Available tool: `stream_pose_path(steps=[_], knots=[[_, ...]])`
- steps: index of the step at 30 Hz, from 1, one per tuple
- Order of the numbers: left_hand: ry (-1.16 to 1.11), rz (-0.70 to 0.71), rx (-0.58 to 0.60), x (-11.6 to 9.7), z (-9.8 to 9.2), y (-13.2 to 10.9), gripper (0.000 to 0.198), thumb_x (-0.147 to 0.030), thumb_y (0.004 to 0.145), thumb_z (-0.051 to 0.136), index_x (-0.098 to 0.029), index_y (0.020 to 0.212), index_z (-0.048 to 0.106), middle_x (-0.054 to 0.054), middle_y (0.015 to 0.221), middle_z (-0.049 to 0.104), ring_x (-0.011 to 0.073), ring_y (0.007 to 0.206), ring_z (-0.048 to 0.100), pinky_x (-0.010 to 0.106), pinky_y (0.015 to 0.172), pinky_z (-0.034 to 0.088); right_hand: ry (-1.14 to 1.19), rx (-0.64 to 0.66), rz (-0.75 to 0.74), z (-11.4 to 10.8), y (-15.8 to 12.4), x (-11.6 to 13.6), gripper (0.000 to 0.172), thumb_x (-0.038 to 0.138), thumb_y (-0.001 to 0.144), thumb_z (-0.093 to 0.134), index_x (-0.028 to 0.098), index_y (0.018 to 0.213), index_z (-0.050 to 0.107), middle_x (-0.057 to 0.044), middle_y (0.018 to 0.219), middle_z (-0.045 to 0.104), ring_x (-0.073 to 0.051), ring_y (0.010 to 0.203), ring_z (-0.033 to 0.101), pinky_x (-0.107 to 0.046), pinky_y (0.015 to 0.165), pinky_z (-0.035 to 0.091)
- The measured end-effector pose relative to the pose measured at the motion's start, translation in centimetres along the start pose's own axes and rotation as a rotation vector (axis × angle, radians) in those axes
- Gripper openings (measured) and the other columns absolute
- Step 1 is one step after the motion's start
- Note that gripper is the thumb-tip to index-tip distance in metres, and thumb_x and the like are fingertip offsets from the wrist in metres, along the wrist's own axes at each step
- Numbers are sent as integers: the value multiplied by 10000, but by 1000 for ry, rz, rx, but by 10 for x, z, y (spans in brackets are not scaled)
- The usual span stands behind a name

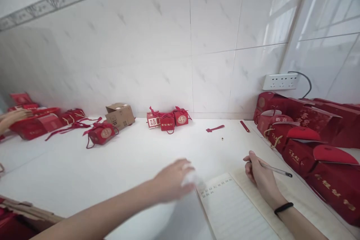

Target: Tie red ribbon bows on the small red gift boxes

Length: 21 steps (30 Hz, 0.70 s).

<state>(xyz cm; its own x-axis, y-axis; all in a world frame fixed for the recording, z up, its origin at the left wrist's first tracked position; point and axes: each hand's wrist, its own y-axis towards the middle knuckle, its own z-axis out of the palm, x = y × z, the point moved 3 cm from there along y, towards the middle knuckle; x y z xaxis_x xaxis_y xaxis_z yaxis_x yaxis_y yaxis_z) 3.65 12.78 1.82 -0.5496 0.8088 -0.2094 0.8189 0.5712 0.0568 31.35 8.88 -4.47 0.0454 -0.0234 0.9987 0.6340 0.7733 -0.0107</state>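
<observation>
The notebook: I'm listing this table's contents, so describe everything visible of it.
The notebook lies open and flat on the white table, its near edge out of frame. Its pale pages look like lined paper; the left one has two rows of dark marks at the top, the second shorter. The right hand, holding a pen, is over the right page; contact unclear.

A single head-worn camera looked forward and down across the white surface (118, 172) toward the tiled wall (146, 56), taking in a wide stretch, with the left hand (171, 180) and right hand (261, 176) nearer than the wall.
</observation>
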Motion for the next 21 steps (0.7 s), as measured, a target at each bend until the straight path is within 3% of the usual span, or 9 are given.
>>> stream_pose_path(steps=[2, 4, 8, 15, 21], knots=[[-42, -244, -143, 41, -25, 18, 408, -271, 754, 558, -148, 1144, 552, 133, 1324, 475, 266, 1268, 391, 402, 1064, 303, -49, 25, -2, 1, 1, -5, 451, 626, 751, 479, 178, 701, 492, 54, 414, 399, -78, 334, 309, -181, 327, 174], [-115, -459, -254, 79, -42, 37, 407, -228, 718, 583, -151, 1115, 545, 121, 1294, 501, 250, 1242, 422, 362, 1047, 321, -145, 86, -43, 5, 0, -7, 411, 577, 791, 445, 181, 694, 494, 53, 425, 404, -80, 350, 317, -188, 340, 193], [-135, -732, -362, 127, -55, 76, 515, -269, 685, 629, -85, 1138, 468, 219, 1224, 513, 326, 1208, 442, 412, 958, 385, -315, 207, -186, 13, -4, -7, 423, 562, 849, 376, 186, 697, 496, 39, 470, 451, -94, 394, 368, -212, 386, 262], [-190, -1055, -604, 158, -51, 134, 878, -369, 599, 716, -55, 1276, 255, 317, 1334, 321, 407, 1291, 293, 507, 966, 343, -410, 265, -369, 18, -7, 2, 439, 531, 897, 302, 194, 652, 440, 26, 505, 468, -124, 463, 439, -253, 506, 345], [-248, -1116, -776, 178, -50, 155, 936, -382, 566, 738, -63, 1286, 232, 328, 1339, 289, 439, 1299, 243, 592, 957, 314, -398, 276, -338, 22, -5, 1, 408, 490, 895, 304, 204, 616, 380, 26, 497, 431, -131, 465, 419, -259, 508, 330]])
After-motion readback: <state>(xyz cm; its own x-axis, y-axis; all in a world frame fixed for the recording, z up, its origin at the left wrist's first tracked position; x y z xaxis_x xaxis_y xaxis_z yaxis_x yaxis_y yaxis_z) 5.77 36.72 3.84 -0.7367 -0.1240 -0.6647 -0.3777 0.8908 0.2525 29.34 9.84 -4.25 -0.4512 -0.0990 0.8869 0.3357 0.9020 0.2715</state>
